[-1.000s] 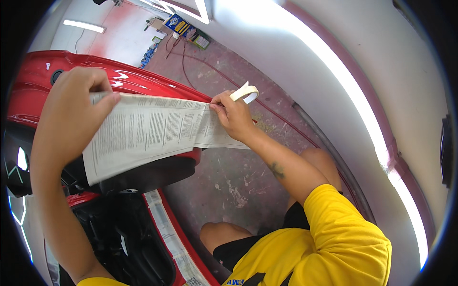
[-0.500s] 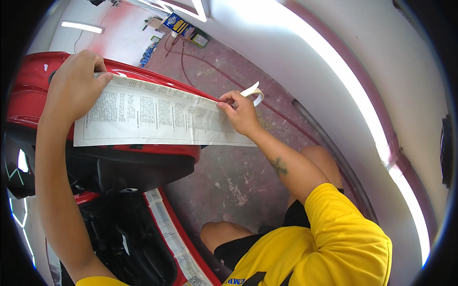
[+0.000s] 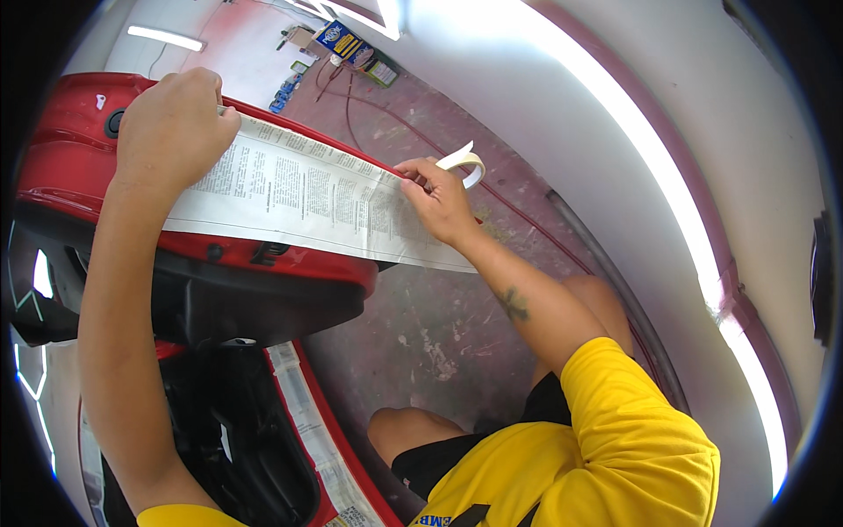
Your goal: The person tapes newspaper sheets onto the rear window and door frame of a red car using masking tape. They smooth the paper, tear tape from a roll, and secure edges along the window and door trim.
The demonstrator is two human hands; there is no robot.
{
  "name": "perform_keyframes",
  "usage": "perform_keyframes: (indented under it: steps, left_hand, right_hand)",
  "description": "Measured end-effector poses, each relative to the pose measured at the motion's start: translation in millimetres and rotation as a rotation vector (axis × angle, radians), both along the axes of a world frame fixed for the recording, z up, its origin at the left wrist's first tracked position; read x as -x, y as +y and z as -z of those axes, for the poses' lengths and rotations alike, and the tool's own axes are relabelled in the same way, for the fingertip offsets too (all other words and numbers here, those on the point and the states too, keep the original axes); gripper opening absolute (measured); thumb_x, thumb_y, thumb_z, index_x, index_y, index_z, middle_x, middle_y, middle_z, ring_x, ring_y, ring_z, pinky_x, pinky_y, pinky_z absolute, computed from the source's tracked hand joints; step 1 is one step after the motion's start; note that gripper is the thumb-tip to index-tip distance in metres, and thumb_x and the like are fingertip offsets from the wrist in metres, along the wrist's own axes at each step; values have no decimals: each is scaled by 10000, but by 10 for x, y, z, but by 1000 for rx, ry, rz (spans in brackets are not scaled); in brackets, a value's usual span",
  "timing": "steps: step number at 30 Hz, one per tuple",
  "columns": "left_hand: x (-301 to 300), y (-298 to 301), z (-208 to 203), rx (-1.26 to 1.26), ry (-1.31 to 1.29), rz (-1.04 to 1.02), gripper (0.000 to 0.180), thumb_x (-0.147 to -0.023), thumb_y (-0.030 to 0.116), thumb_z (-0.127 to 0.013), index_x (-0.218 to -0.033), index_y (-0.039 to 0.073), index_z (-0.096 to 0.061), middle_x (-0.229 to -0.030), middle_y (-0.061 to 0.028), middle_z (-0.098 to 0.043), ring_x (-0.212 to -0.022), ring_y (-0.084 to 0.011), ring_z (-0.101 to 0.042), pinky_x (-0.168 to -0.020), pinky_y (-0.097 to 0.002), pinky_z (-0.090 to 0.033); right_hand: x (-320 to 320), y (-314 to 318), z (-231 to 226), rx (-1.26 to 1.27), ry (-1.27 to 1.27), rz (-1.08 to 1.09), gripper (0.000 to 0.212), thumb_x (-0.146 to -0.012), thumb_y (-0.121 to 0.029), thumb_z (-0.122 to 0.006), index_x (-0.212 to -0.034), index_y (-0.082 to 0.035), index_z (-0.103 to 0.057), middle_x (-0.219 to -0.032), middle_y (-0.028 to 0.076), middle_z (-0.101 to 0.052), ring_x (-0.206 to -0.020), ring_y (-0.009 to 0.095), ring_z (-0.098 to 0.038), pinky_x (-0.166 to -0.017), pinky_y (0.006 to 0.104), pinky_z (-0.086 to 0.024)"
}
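A long strip of newspaper lies along the edge of a red car door with black inner trim. My left hand pinches the strip's upper left corner between thumb and fingers, against the door's upper edge. At the strip's upper right part, my right hand is closed on the paper along the same edge. A curled cream loop of masking tape sticks out beyond the right fingers; how it is held is hidden. Below the paper's lower edge, a black latch shows on the door.
Below the door is the car's opening, with a black interior and paper-covered red sill. A dark pipe and red hose run along the white wall. Boxes and cans stand at the far end.
My left hand has moved up and to the right with its end of the newspaper. The strip's lower left edge has risen, uncovering the latch. My right hand stays nearly in place.
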State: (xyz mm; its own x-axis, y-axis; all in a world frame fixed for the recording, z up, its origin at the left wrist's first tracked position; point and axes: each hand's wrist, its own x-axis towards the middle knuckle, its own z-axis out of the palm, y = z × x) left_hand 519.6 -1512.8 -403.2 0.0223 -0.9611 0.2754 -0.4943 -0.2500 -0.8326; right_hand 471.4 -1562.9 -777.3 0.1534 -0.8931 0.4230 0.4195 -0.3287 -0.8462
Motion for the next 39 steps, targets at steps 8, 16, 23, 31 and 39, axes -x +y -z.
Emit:
perform_keyframes:
  steps: [8, 16, 23, 31, 39]
  left_hand:
    - [26, 67, 42, 7, 7, 133, 425, -888, 460, -838, -907, 44, -754, -883, -137, -762, -870, -307, -751, -779, -462, -577]
    - [-51, 27, 89, -31, -115, 231, 409, -886, 448, -825, -918, 46, -753, -864, -135, -750, -913, -323, -728, -833, -460, -553]
    - [-184, -64, 74, -70, -159, 342, 372, -857, 406, -855, -917, 49, -769, -867, -138, -757, -898, -324, -739, -832, -453, -559]
    - [-11, -58, 0, -57, -57, 285, 328, -857, 350, -860, -868, 33, -775, -857, -152, -751, -908, -336, -734, -850, -460, -554]
    - [-132, -27, -90, -165, -8, 340, 237, -888, 255, -830, -898, 24, -783, -890, -166, -737, -920, -363, -712, -901, -469, -544]
  right_hand:
    - [-101, -137, -98, -95, 5, -72, 227, -960, -278, -811, -966, -52, -792, -821, 43, -719, -765, 135, -636, -716, 327, -511]
    - [-30, -234, -195, -73, 97, -178, 227, -956, -258, -797, -972, -32, -776, -827, 40, -731, -770, 124, -629, -736, 321, -512]
    - [-91, -363, -594, -31, -77, -296, 218, -975, -247, -792, -1017, -33, -778, -870, 2, -723, -811, 103, -624, -743, 301, -508]
    - [-203, -375, -601, -18, -19, -206, 242, -960, -268, -814, -959, -30, -773, -836, 59, -751, -786, 137, -661, -727, 336, -525]
    - [-94, -302, -859, 55, 143, -118, 185, -992, -195, -764, -1073, -28, -767, -904, 41, -726, -790, 100, -636, -730, 306, -513]
